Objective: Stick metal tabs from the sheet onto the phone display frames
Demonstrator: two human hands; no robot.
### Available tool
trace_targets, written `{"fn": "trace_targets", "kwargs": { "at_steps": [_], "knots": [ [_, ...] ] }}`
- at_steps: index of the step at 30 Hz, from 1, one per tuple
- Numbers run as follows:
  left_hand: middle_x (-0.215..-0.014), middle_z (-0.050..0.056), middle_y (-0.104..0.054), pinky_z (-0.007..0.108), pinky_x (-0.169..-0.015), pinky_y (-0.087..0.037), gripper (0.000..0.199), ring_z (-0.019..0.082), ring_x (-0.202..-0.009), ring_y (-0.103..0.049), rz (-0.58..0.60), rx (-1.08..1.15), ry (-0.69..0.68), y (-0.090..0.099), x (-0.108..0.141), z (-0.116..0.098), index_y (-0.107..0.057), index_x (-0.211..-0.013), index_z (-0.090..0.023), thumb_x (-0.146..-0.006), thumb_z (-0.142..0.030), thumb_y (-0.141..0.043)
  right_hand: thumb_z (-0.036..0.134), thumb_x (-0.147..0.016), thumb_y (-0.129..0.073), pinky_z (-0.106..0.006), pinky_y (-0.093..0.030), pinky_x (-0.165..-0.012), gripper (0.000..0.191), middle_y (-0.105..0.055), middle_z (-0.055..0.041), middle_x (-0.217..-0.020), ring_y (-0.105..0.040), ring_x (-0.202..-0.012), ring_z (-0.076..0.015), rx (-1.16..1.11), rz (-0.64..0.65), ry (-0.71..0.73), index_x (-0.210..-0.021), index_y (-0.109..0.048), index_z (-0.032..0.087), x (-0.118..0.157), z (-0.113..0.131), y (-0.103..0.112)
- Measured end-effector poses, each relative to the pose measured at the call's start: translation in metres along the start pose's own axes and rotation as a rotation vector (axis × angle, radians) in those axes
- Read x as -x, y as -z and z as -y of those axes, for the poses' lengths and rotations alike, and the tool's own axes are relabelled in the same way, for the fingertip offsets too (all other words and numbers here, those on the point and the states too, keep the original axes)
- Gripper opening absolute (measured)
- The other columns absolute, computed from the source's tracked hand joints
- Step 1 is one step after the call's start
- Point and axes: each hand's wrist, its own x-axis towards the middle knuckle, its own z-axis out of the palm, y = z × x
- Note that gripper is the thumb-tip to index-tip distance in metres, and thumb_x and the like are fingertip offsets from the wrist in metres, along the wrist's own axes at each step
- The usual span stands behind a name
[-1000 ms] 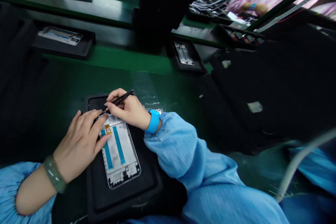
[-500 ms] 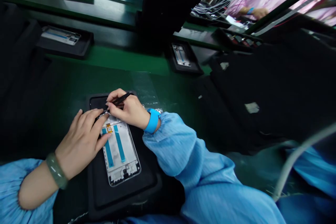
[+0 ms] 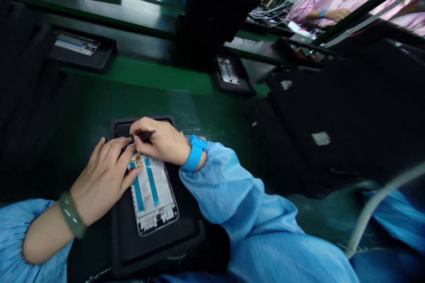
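A phone frame [image 3: 162, 190], silvery inside with two blue strips and an orange flex cable [image 3: 139, 162], lies face up on a black foam tray [image 3: 133, 247]. My left hand [image 3: 102, 172] rests spread over its upper left edge, the fingertips on the top end and the thumb lying on the inside. My right hand [image 3: 161, 141] closes in a pinch on black tweezers [image 3: 146, 134] at the same top end. The tips of the tweezers are hidden behind the fingers.
Two more trays with phone frames stand farther back, one at left [image 3: 78, 44] and one at centre right [image 3: 227, 70]. Stacked black trays [image 3: 358, 110] fill the right side, and a dark stack [image 3: 23, 97] stands left. Co-workers' arms show across the bench.
My right hand has shifted slightly left and down over the phone's top end, and the tweezers now lie flatter. The left hand stays in place.
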Motion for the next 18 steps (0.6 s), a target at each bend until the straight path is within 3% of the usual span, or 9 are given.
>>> {"fn": "trace_targets", "kwargs": {
  "at_steps": [3,7,9,18],
  "knots": [
    [-0.124,0.015,-0.051,0.057,-0.103,-0.035,0.041,0.031,-0.118,-0.048,0.003,0.003,0.003,0.001,0.0,-0.001,-0.049,-0.123,-0.017,-0.088,-0.038,-0.045,0.017,-0.083,-0.045,-0.027,-0.047,-0.075,0.01,-0.061,-0.0041,-0.091,-0.058,-0.081,-0.0137,0.037,0.012,0.012,-0.09,-0.052,0.018,0.0,-0.001,-0.002],
    [-0.13,0.016,-0.048,0.057,-0.103,-0.035,0.043,0.031,-0.123,-0.044,0.03,0.005,0.012,0.002,0.0,-0.003,-0.047,-0.127,-0.017,-0.09,-0.037,-0.042,0.025,-0.084,-0.05,-0.025,-0.049,-0.071,0.01,-0.06,-0.0021,-0.086,-0.06,-0.076,-0.0116,-0.239,-0.146,-0.191,-0.091,-0.049,0.018,0.003,-0.013,-0.003],
    [-0.132,0.016,-0.046,0.056,-0.104,-0.034,0.044,0.031,-0.125,-0.042,0.029,-0.005,0.014,0.003,0.0,-0.004,-0.047,-0.128,-0.017,-0.09,-0.038,-0.042,0.029,-0.083,-0.052,-0.025,-0.05,-0.071,0.015,-0.06,-0.0014,-0.085,-0.061,-0.076,-0.0119,-0.329,-0.154,-0.25,-0.092,-0.049,0.018,0.005,-0.018,-0.003],
    [-0.13,0.015,-0.048,0.055,-0.106,-0.032,0.044,0.03,-0.124,-0.043,0.034,-0.027,0.012,0.005,0.0,-0.007,-0.046,-0.128,-0.016,-0.09,-0.038,-0.042,0.029,-0.083,-0.055,-0.024,-0.05,-0.07,0.014,-0.061,-0.001,-0.085,-0.06,-0.075,-0.0109,-0.309,-0.116,-0.241,-0.09,-0.053,0.018,0.004,-0.015,-0.003]
  ]
}}
